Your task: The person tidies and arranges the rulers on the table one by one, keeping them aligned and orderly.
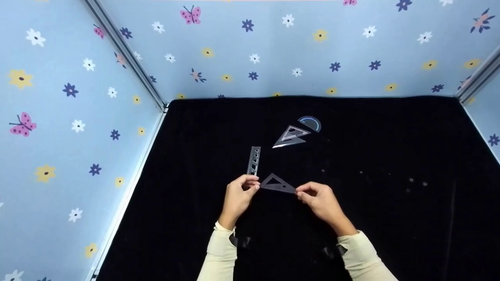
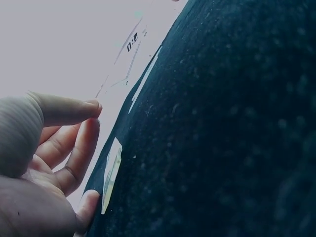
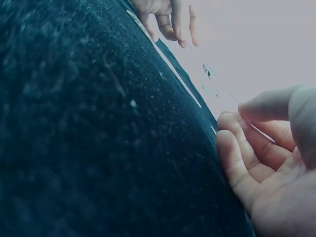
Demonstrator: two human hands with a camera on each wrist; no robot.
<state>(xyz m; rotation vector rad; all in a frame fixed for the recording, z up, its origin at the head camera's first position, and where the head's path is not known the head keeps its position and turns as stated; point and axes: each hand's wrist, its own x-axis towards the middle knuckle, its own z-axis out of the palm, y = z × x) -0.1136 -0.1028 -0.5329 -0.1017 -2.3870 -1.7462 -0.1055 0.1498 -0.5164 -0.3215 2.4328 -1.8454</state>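
Observation:
Between the two hands is a small clear set square (image 1: 288, 188) with a triangular cutout. My left hand (image 1: 239, 195) pinches its left corner between thumb and fingertip; the other fingers curl loosely. At the opposite corner, my right hand (image 1: 321, 200) pinches the tip with thumb and forefinger. A clear ruler (image 1: 251, 160) with a row of cut-out shapes lies just beyond the left hand, its near end hidden by the fingers. In the left wrist view, faint dark print shows on the set square (image 2: 134, 44).
Farther back on the black cloth (image 1: 195, 156) lies another clear set square (image 1: 282, 139), with a second triangular shape against it, perhaps a reflection. Behind it is a clear protractor (image 1: 311, 124). Blue patterned panels (image 1: 273, 43) stand at the back and sides.

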